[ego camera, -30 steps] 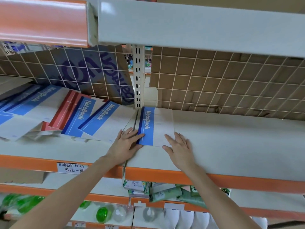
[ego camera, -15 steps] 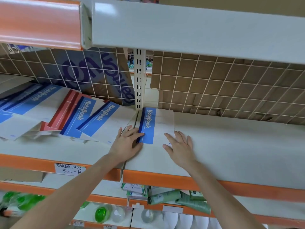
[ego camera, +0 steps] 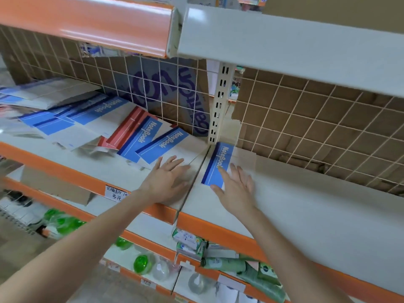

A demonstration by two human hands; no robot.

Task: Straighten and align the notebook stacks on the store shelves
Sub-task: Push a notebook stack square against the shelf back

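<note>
Now, step in hand: squaring the notebook stack (ego camera: 227,162) that lies just right of the slotted upright post (ego camera: 218,106), at the back of the shelf (ego camera: 306,204).
How to do it well: I judge that both palms should stay flat and push lightly from two sides, so the covers slide together and do not buckle; the blue spine should end parallel to the seam below the post.
Left hand (ego camera: 168,178): it lies left of the post, fingers straight and spread, palm down on the shelf and on the white corner of the nearest leaning notebook. It grasps nothing.
Right hand (ego camera: 236,186): it is right of the post, fingers straight and spread, tips over the front edge of the stack. It is released too; whether it presses or only hovers, I cannot tell, because the picture is blurred there.
Arms: both reach up and forward from below, forearms bare.
Other notebooks (ego camera: 122,132): a fan of blue and red ones, left of the post, tilted and overlapping, not yet aligned.
Risk: I think a hard push could shove the stack against the wire grid (ego camera: 306,119) behind.
</note>
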